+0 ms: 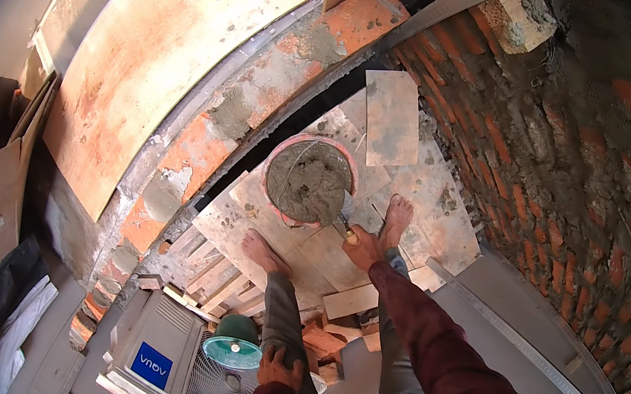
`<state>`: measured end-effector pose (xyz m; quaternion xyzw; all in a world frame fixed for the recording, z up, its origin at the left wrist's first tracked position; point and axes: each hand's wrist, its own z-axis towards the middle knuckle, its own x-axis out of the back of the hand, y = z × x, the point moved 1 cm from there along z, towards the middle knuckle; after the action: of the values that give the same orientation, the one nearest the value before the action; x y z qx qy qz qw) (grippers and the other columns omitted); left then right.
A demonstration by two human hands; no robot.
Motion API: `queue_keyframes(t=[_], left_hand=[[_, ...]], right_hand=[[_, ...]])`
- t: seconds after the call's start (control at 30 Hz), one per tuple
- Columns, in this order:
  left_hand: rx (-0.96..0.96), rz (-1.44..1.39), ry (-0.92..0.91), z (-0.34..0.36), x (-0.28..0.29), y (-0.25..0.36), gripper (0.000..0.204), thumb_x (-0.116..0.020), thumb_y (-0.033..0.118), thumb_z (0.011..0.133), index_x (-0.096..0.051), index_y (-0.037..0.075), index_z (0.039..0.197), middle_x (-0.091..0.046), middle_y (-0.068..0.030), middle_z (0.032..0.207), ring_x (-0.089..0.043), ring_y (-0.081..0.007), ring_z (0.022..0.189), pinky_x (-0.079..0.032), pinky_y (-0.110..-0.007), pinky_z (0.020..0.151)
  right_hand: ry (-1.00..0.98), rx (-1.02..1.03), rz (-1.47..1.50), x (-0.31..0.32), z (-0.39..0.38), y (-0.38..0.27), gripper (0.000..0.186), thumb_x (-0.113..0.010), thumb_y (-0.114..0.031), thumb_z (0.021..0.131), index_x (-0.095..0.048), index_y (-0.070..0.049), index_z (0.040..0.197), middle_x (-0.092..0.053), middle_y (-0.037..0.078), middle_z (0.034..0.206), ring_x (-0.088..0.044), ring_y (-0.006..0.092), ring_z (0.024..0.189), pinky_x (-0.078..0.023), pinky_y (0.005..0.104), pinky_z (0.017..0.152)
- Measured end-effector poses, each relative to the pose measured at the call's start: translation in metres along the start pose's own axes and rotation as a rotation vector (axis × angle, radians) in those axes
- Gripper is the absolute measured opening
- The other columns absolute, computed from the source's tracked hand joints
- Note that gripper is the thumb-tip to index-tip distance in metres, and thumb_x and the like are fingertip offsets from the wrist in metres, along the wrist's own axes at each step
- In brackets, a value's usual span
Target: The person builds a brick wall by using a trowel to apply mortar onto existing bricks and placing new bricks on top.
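Observation:
My right hand point(363, 248) is closed around the wooden handle of a trowel point(346, 217). The trowel's blade dips at the right rim of a reddish bucket point(266, 199), partly hidden by grey mortar. Wet, lumpy mortar point(305, 183) fills much of that bucket, and a thin wire handle crosses its left side. My left hand point(280, 368) lies on my left leg with its fingers spread, holding nothing. Close beside it is a round green bowl-like or lampshade-like thing point(233, 340) with a paler inside.
Boards point(323, 252) lie under my bare feet and the bucket. A brick ledge point(204, 137) with mortar patches runs along the left, beside a dark gap. To the right rises a mortar-smeared brick wall point(521, 165). A grey air-conditioner unit point(164, 330) and loose bricks point(324, 345) sit below.

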<state>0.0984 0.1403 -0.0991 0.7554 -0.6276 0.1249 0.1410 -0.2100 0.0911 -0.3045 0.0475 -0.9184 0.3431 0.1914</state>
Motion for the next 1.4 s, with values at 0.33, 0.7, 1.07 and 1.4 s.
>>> queue_keyframes(t=[0.33,0.7,1.07,1.4], left_hand=[[-0.006,0.048,0.022,0.008,0.027,0.007,0.062,-0.063,0.04,0.078,-0.058,0.005,0.129,-0.048,-0.0207,0.141,-0.045,-0.0375,0.13,-0.035,-0.043,0.11],[-0.011,0.114,0.024,0.013,0.047,0.032,0.065,-0.061,0.043,0.077,-0.059,0.005,0.129,-0.051,-0.0185,0.138,-0.045,-0.0356,0.13,-0.036,-0.043,0.11],[0.002,0.027,0.053,0.021,0.035,0.022,0.064,-0.062,0.044,0.077,-0.06,0.006,0.128,-0.051,-0.0156,0.138,-0.045,-0.0344,0.13,-0.037,-0.047,0.107],[0.043,0.014,-0.033,0.023,0.039,0.028,0.062,-0.06,0.042,0.077,-0.06,0.008,0.129,-0.048,-0.0155,0.142,-0.041,-0.0357,0.134,-0.033,-0.048,0.11]], right_hand=[[0.117,-0.096,0.089,0.044,-0.087,-0.071,0.021,-0.066,-0.013,0.082,-0.056,0.0,0.095,-0.057,0.015,0.071,-0.057,0.0223,0.064,-0.045,0.0377,0.061],[0.131,0.067,-0.111,0.109,-0.073,-0.198,0.051,-0.064,-0.025,0.086,-0.048,0.006,0.123,-0.064,0.03,0.1,-0.064,0.0454,0.093,-0.049,0.0474,0.079],[0.069,0.021,-0.04,0.127,-0.037,-0.268,0.044,-0.064,-0.023,0.089,-0.049,0.006,0.119,-0.063,0.022,0.087,-0.063,0.0345,0.078,-0.049,0.0426,0.073],[0.101,0.028,0.083,0.109,-0.04,-0.208,0.029,-0.066,-0.016,0.091,-0.052,0.001,0.109,-0.052,0.005,0.078,-0.051,0.0117,0.06,-0.045,0.0292,0.053]])
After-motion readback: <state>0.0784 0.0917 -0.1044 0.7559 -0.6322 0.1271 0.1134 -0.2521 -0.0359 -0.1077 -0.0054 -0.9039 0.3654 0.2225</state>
